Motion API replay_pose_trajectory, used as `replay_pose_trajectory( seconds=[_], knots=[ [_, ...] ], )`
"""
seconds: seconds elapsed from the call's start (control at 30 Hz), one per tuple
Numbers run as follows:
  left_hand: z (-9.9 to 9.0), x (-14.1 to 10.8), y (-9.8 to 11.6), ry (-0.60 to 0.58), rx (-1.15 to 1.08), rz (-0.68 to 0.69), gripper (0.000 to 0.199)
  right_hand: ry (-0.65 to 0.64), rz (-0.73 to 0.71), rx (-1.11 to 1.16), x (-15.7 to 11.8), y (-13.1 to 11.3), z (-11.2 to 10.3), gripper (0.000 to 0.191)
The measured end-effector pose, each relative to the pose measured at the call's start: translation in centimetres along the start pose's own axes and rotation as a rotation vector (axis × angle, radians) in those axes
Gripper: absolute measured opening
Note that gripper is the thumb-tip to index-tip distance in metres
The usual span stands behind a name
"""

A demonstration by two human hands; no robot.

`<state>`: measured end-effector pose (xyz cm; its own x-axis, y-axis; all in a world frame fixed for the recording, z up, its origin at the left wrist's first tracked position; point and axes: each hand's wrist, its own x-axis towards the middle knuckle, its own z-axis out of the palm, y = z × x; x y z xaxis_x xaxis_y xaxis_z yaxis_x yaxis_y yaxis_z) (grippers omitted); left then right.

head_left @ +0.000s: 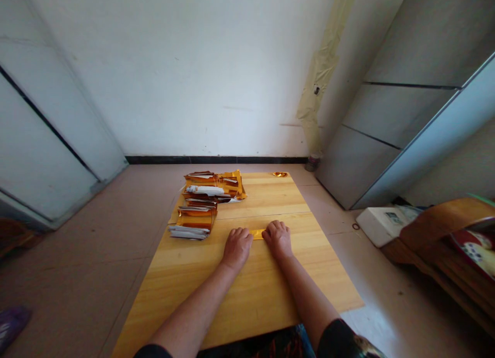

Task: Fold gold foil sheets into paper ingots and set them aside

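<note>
A narrow strip of shiny gold foil paper (257, 234) lies on the wooden board, stretched between my two hands. My left hand (237, 246) has its fingers curled down on the strip's left end. At the right end, my right hand (278, 238) is closed over it in the same way. Both sets of fingertips are tucked under and partly hidden. Left of my hands are gold and white folded paper bundles (197, 217), with a larger gold and white pile (216, 185) behind them.
The wooden board (247, 291) reaches from my lap toward the white wall. A crumpled gold scrap (280, 174) lies at its far right corner. To the right stand a grey cabinet (371, 120), a white box (381, 226) and wooden furniture (429, 244).
</note>
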<state>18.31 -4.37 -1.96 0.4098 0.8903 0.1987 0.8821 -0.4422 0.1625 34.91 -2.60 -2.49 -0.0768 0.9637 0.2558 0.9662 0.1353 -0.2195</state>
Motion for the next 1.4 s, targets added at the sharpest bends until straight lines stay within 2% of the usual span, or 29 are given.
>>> replay_pose_trajectory(
  seconds=[0.2,0.27,0.37,0.47,0.6,0.83,1.07,1.2,1.33,1.37,1.4],
  knots=[
    [-0.3,-1.2,0.5,-0.012,-0.016,-0.012,0.025,0.034,0.062,0.098,-0.1,1.4,-0.1,0.009],
    [-0.3,-1.4,0.8,-0.012,-0.012,-0.021,0.025,0.078,0.121,0.170,0.0,1.4,0.1,0.017],
    [-0.3,-1.5,1.0,-0.007,-0.004,-0.024,0.025,0.130,0.179,0.246,-0.1,0.2,0.7,0.032],
    [-0.2,-1.5,1.0,0.002,0.024,-0.015,0.025,0.085,0.185,0.230,-0.4,-1.8,1.2,0.043],
    [-0.3,-1.6,0.9,0.011,0.044,-0.003,0.026,0.025,0.205,0.203,-0.8,-3.1,1.3,0.044],
    [-0.1,-1.6,0.9,0.027,0.033,-0.016,0.027,0.026,0.207,0.243,-1.0,-1.8,1.2,0.040],
    [0.2,-1.8,0.8,0.066,0.068,-0.002,0.029,0.102,0.231,0.300,-1.1,0.7,2.3,0.045],
    [0.2,-1.8,0.9,0.083,0.066,-0.003,0.029,0.187,0.278,0.345,-1.2,2.1,2.1,0.047],
    [0.0,-1.9,1.1,0.113,0.062,0.007,0.029,0.298,0.237,0.481,-0.6,1.3,1.2,0.043],
    [0.0,-1.9,1.1,0.121,0.062,0.011,0.029,0.278,0.204,0.534,-0.4,0.7,1.1,0.040],
    [-0.1,-1.9,1.2,0.126,0.062,0.016,0.027,0.202,0.171,0.592,-0.1,0.1,1.0,0.037]
  ],
)
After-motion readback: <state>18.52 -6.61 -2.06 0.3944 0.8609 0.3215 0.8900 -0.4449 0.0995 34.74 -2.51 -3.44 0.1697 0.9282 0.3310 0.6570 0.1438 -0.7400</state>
